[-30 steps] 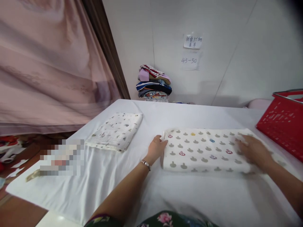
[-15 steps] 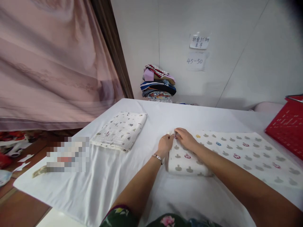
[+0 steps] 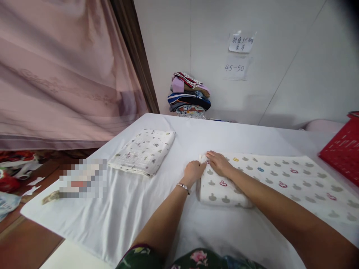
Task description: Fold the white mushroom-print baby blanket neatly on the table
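A white cloth printed with grey, red, yellow and blue bunny-like shapes lies in front of me. Its left end is folded over in a thick stack, while the rest stretches flat to the right. At the far left corner of that fold, my left hand has its fingers closed on the cloth's edge. Right beside it, my right hand rests on top of the fold, fingertips pinching the same corner. Further left lies a second folded white cloth with small prints, apart from both hands.
A white sheet covers the table. A red perforated basket stands at the right edge. Beyond the far edge is a pile of folded fabrics. A pink curtain hangs at left. A blurred-out item lies on the near left corner.
Both hands stay at the same corner of the fold, with only a slight shift. The camera view has turned a little, and the cloths have not visibly moved on the table.
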The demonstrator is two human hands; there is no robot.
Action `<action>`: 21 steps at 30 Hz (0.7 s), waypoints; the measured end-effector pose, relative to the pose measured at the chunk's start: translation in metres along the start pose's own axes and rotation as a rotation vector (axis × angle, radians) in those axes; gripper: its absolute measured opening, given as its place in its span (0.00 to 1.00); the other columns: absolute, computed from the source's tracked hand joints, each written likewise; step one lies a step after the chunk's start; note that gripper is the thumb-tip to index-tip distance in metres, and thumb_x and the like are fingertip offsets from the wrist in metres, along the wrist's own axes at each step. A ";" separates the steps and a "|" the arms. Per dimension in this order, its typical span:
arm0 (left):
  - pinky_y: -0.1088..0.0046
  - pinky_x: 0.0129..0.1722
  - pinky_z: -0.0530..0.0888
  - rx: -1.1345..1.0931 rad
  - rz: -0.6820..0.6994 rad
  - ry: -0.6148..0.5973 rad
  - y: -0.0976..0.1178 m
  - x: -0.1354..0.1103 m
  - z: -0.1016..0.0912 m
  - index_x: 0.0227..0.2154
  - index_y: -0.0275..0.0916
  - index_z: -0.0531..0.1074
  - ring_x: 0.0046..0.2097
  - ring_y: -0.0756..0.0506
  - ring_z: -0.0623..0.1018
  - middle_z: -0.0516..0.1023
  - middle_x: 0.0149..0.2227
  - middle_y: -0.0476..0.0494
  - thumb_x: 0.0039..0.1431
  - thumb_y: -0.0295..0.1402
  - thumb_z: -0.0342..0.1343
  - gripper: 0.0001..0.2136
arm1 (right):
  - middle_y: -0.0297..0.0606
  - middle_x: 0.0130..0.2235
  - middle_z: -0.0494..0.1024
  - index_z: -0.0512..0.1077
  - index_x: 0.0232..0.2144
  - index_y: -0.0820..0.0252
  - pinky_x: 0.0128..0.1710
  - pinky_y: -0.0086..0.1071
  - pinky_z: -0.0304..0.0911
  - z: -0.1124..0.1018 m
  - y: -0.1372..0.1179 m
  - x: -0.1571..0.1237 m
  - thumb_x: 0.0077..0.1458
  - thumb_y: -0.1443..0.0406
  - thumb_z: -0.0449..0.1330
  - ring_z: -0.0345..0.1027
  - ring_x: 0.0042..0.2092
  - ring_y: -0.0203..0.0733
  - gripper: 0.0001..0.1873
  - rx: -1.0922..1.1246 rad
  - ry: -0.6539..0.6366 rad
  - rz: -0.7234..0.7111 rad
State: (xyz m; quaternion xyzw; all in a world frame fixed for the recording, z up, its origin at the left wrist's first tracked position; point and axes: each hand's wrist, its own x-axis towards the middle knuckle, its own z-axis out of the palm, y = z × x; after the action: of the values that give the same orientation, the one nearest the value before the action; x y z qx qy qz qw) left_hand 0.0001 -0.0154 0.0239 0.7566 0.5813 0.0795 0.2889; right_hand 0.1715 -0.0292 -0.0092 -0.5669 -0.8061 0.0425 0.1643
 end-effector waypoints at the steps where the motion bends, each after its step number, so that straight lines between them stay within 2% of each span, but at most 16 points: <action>1: 0.72 0.31 0.66 -0.011 0.003 -0.026 -0.001 -0.003 0.000 0.29 0.36 0.74 0.37 0.41 0.77 0.78 0.32 0.36 0.58 0.48 0.45 0.21 | 0.44 0.60 0.61 0.62 0.56 0.59 0.58 0.45 0.50 0.000 -0.001 0.000 0.62 0.61 0.42 0.49 0.62 0.47 0.23 0.008 -0.034 0.018; 5: 0.73 0.28 0.63 -0.072 -0.008 -0.071 -0.002 -0.018 0.001 0.24 0.36 0.72 0.33 0.43 0.75 0.77 0.28 0.39 0.54 0.46 0.49 0.18 | 0.43 0.64 0.52 0.55 0.61 0.59 0.61 0.47 0.42 -0.001 -0.006 0.001 0.63 0.57 0.39 0.38 0.65 0.48 0.27 0.002 -0.146 0.071; 8: 0.74 0.25 0.61 -0.165 -0.031 -0.101 -0.004 -0.031 0.001 0.19 0.37 0.68 0.29 0.46 0.71 0.73 0.23 0.45 0.52 0.45 0.51 0.17 | 0.42 0.65 0.50 0.53 0.62 0.58 0.61 0.46 0.40 -0.005 -0.009 0.001 0.63 0.57 0.39 0.36 0.66 0.47 0.27 0.020 -0.182 0.072; 11: 0.75 0.24 0.58 -0.273 -0.038 -0.126 -0.012 -0.046 0.002 0.16 0.37 0.64 0.25 0.50 0.66 0.66 0.19 0.51 0.50 0.46 0.52 0.17 | 0.43 0.65 0.49 0.53 0.61 0.58 0.61 0.46 0.40 -0.010 -0.013 -0.002 0.62 0.58 0.41 0.36 0.66 0.47 0.27 0.073 -0.164 0.090; 16: 0.76 0.23 0.57 -0.371 -0.028 -0.071 -0.021 -0.072 0.006 0.19 0.38 0.64 0.24 0.52 0.62 0.61 0.19 0.54 0.49 0.46 0.54 0.16 | 0.44 0.65 0.49 0.53 0.61 0.62 0.61 0.47 0.41 -0.014 -0.024 -0.016 0.61 0.60 0.43 0.35 0.66 0.47 0.28 0.118 -0.104 0.113; 21: 0.77 0.24 0.57 -0.351 -0.027 -0.010 -0.011 -0.084 0.009 0.18 0.38 0.61 0.24 0.52 0.62 0.61 0.19 0.54 0.49 0.43 0.54 0.15 | 0.45 0.65 0.48 0.52 0.62 0.63 0.61 0.51 0.40 -0.017 -0.029 -0.025 0.60 0.62 0.43 0.36 0.66 0.50 0.29 0.100 -0.133 0.199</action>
State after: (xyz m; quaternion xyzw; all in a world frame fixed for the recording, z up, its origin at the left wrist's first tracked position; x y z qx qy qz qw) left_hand -0.0312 -0.0942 0.0288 0.6870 0.5671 0.1722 0.4205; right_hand 0.1579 -0.0649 0.0086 -0.6312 -0.7518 0.1364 0.1334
